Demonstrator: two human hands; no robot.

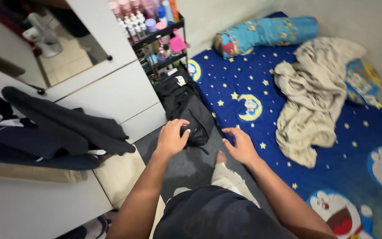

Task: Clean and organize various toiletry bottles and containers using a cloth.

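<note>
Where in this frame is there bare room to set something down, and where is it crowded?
Free: blue mattress between beige blanket and left hand, right hand; grey floor below black bag. Crowded: bottle shelf, dark clothes draped over the cabinet.

The black backpack (186, 110) looks like matt woven fabric. The dark blue star-printed bed sheet (332, 168) is smooth cloth, the crumpled beige blanket (310, 102) soft and matt. The white wardrobe door (111, 97) has a smooth, faintly glossy finish, the grey floor (191, 166) dull.
</note>
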